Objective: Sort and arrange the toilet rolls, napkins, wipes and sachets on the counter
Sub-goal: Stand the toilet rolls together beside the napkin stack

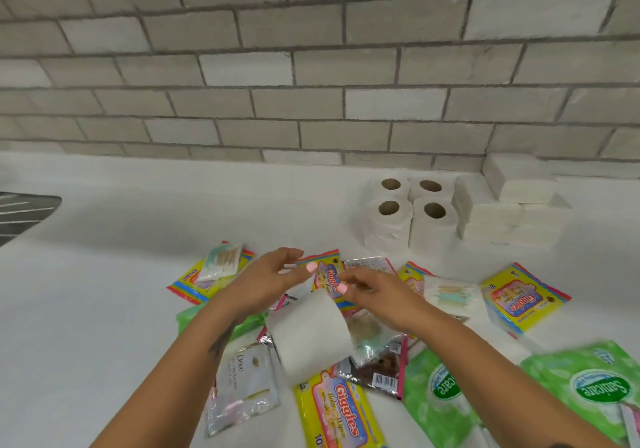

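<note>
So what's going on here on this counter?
A person is sorting toiletries. Both hands, left hand and right hand, hover open above a loose toilet roll lying on mixed wipes packs and sachets. Four toilet rolls already stand grouped by the wall beside stacked napkins.
</note>
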The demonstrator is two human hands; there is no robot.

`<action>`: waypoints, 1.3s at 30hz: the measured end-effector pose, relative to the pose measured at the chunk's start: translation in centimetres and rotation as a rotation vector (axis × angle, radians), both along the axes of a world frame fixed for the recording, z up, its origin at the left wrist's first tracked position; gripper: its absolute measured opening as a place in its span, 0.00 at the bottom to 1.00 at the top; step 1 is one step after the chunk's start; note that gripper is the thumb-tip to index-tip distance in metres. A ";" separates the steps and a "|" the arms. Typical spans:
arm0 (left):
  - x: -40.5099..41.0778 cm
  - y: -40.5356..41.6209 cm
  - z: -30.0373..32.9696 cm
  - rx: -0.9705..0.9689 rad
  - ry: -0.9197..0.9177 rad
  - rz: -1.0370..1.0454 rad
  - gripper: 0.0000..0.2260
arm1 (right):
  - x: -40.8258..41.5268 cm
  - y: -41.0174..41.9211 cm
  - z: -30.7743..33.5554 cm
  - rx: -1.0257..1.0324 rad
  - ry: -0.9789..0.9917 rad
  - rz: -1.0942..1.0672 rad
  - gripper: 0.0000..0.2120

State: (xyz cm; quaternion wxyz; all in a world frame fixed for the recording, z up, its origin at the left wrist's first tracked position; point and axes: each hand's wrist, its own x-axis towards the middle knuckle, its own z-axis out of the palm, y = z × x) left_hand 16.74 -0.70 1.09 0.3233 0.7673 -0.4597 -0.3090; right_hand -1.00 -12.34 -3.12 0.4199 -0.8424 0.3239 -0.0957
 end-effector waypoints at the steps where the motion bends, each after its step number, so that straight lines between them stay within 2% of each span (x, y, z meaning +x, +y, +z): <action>1: -0.3 0.9 0.0 0.021 0.002 -0.006 0.31 | 0.2 0.3 0.0 0.003 0.010 0.021 0.17; 4: -1.7 2.7 -0.2 0.118 -0.135 -0.065 0.48 | 0.3 1.2 0.2 0.043 -0.016 0.056 0.15; 8: -4.3 3.3 -1.4 0.320 -0.568 -0.125 0.53 | 0.2 2.0 0.2 0.039 -0.020 0.093 0.16; 10: -5.0 3.1 -2.1 0.404 -0.725 -0.142 0.57 | 0.2 2.2 0.0 0.052 -0.026 0.104 0.18; 14: -5.6 2.8 -2.8 0.490 -0.814 -0.118 0.57 | -0.1 2.4 -0.3 0.049 -0.012 0.127 0.22; 18: -5.7 3.1 -3.6 0.401 -0.836 -0.032 0.47 | -0.5 2.5 -0.4 0.064 -0.009 0.131 0.24; 22: -5.3 3.6 -3.0 0.252 -0.739 0.067 0.44 | -1.1 2.2 0.2 0.191 -0.081 0.102 0.29; 24: -4.8 3.7 -2.0 0.107 -0.588 0.109 0.43 | -1.2 2.0 1.0 0.319 -0.182 0.069 0.32; 28: -4.2 2.3 -0.4 -0.182 -0.275 0.152 0.42 | -1.3 1.0 2.2 0.730 -0.460 0.011 0.40; 30: -4.5 1.0 0.1 -0.295 -0.148 0.148 0.40 | -1.3 0.5 2.7 0.801 -0.529 0.032 0.40; 32: -5.0 -0.6 0.6 -0.366 -0.060 0.143 0.36 | -1.2 -0.1 3.1 0.756 -0.573 0.059 0.39; 34: -5.6 -2.5 1.0 -0.409 -0.008 0.140 0.35 | -0.9 -0.8 3.7 0.650 -0.601 0.037 0.43; 39: -6.5 -8.2 2.2 -0.492 0.030 -0.019 0.29 | -0.7 -4.2 4.6 0.370 -0.695 -0.172 0.47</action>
